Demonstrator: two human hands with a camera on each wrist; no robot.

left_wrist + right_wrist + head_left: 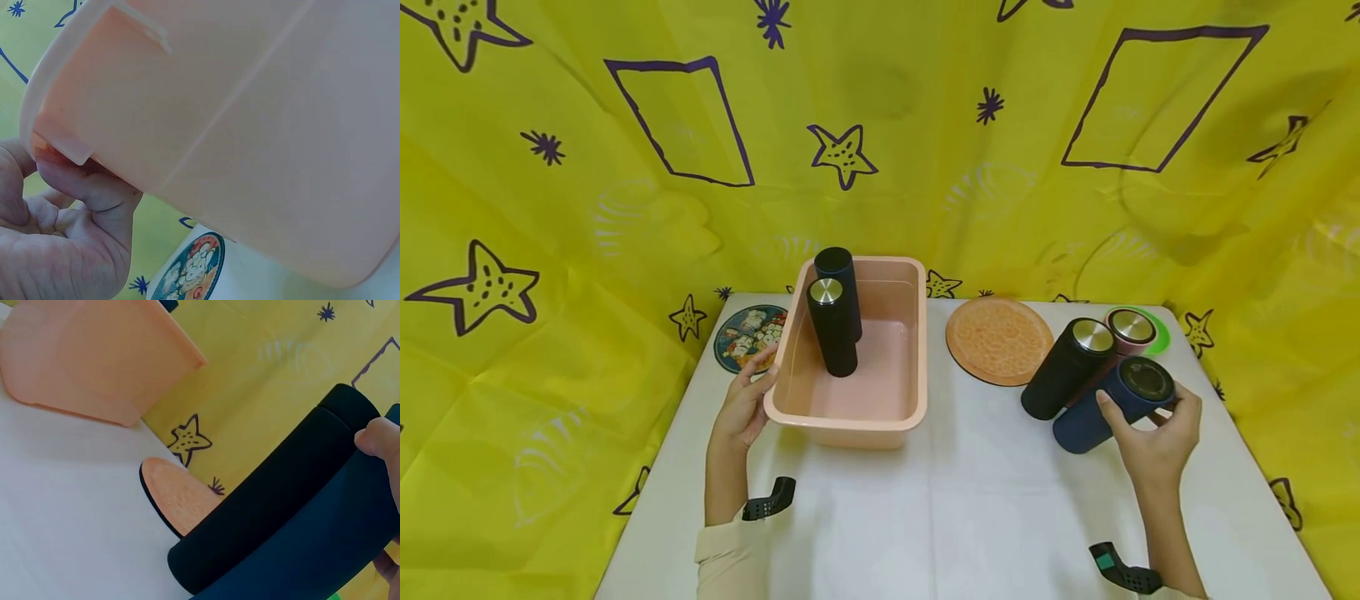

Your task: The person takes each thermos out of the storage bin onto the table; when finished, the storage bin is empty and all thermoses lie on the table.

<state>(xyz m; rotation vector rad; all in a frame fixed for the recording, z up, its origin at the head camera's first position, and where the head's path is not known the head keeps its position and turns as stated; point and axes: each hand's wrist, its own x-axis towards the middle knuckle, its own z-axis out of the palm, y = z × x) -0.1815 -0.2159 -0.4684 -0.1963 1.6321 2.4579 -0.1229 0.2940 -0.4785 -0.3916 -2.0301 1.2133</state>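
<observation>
My left hand point(742, 410) grips the left rim of a pink plastic basin point(847, 423). In the left wrist view, a finger hooks under the rim and the basin's outer wall point(237, 137) fills much of the picture. Inside the basin stand a black thermos with a silver lid point(832, 337) and a dark thermos point(847, 292) behind it. My right hand point(1163, 442) grips a navy blue thermos point(1086, 421) near its lid, thumb on the near side. Beside that one stands a black thermos point(1052, 379); a pink thermos point(1131, 327) with a silver lid is partly hidden behind them.
An orange round mat point(998, 342) lies between the basin and the thermoses. A patterned round mat point(737, 337) lies left of the basin, a green disc point(1160, 333) under the pink thermos. White table point(925, 517); yellow patterned curtain point(910, 208) behind and at both sides.
</observation>
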